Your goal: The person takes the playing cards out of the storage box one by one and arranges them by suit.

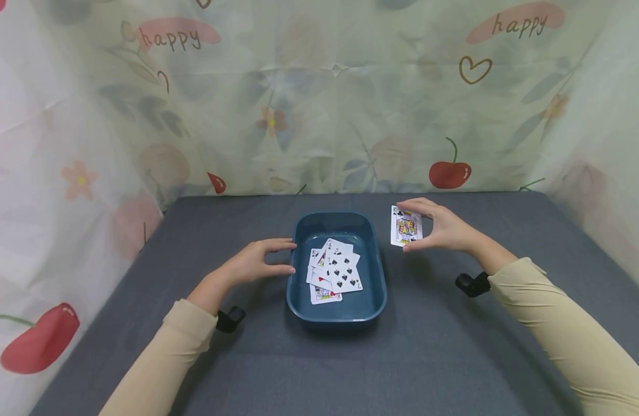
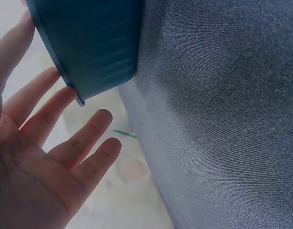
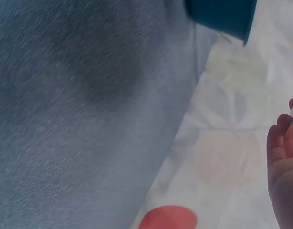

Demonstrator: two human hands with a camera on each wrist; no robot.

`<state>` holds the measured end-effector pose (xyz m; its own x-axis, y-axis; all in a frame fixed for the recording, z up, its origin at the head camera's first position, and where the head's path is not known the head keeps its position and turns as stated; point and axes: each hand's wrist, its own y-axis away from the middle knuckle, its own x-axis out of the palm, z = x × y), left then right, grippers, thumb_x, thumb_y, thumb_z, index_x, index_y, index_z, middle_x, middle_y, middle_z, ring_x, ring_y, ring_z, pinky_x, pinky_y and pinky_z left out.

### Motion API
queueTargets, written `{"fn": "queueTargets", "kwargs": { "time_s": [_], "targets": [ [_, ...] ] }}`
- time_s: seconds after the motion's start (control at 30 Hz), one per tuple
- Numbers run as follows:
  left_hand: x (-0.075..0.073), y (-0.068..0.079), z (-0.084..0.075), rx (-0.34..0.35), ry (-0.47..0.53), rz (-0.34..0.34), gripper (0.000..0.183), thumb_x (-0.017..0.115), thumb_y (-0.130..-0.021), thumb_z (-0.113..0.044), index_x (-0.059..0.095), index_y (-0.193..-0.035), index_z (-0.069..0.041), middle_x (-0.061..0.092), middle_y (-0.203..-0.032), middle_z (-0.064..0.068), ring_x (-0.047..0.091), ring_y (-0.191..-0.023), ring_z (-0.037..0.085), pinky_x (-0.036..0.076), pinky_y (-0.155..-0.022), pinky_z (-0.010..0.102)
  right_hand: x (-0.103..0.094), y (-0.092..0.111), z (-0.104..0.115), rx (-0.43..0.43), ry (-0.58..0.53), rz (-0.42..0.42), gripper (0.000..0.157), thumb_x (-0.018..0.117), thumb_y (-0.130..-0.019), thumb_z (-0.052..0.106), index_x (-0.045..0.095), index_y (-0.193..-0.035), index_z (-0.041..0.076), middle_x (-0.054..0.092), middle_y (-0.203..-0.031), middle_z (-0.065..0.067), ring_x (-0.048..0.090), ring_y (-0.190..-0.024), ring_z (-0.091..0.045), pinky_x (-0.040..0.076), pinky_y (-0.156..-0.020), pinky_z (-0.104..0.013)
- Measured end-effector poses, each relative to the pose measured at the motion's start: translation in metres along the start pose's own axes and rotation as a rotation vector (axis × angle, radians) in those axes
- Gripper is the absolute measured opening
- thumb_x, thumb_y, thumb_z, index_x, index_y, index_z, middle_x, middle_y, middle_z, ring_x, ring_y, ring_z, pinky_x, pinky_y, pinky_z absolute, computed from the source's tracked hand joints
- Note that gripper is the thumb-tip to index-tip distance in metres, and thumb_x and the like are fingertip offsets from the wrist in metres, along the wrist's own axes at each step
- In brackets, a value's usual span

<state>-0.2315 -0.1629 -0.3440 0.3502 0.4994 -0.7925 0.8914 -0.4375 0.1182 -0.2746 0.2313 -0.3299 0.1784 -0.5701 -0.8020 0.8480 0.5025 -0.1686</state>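
Card (image 1: 402,228), in the head view, is pinched in my right hand (image 1: 445,227), just right of the box (image 1: 368,301), long side running up and down. My left hand (image 1: 254,260) is across the box, farther from it. Left wrist: loose fingers, spread, by the box. Right wrist: the pinch is mostly cut off.

Can read "happy" twice on the patterned backdrop (image 1: 309,115), upper left and upper right, in handwriting-type letters. Also seeing a K on the held card (image 1: 405,226), a 7 with spades on the top card (image 1: 345,273) in the blue tray (image 1: 336,319), plus an A, a 5 and a couple of Ks on other cards (image 1: 324,294) there, pretty tiny.
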Motion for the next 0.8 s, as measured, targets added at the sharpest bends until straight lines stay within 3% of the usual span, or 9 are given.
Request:
{"fn": "queueTargets", "kwargs": {
  "time_s": [0.2, 0.47, 0.8],
  "targets": [
    [0.000, 0.000, 0.000, -0.008, -0.002, 0.001, 0.066, 0.069, -0.081, -0.042, 0.047, -0.138, -0.019, 0.037, -0.150, 0.007, 0.032, -0.140, 0.031, 0.032, -0.109, 0.055, 0.001, 0.001, -0.015, 0.025, 0.020, 0.022, 0.085, 0.083, -0.068, 0.031, 0.043, -0.139, 0.010, 0.041, -0.142, -0.013, 0.041, -0.118, -0.026, 0.043, -0.091, -0.046],
    [0.000, 0.000, 0.000, -0.010, -0.005, 0.003, 0.065, 0.069, -0.081, -0.041, 0.047, -0.138, -0.018, 0.038, -0.149, 0.007, 0.032, -0.139, 0.031, 0.032, -0.109, 0.055, 0.008, 0.002, -0.036, 0.044, -0.011, 0.087, 0.083, 0.083, -0.068, 0.026, 0.042, -0.138, 0.008, 0.042, -0.142, -0.014, 0.040, -0.124, -0.030, 0.033, -0.104, -0.059],
    [0.000, 0.000, -0.001, -0.015, -0.002, 0.000, 0.064, 0.069, -0.081, -0.040, 0.047, -0.138, -0.019, 0.038, -0.149, 0.007, 0.032, -0.140, 0.031, 0.032, -0.109, 0.055, 0.020, -0.006, -0.050, 0.030, -0.030, 0.150, 0.085, 0.084, -0.067, 0.024, 0.041, -0.137, 0.001, 0.045, -0.141, -0.019, 0.038, -0.129, -0.035, 0.026, -0.109, -0.059]
  ]
}}
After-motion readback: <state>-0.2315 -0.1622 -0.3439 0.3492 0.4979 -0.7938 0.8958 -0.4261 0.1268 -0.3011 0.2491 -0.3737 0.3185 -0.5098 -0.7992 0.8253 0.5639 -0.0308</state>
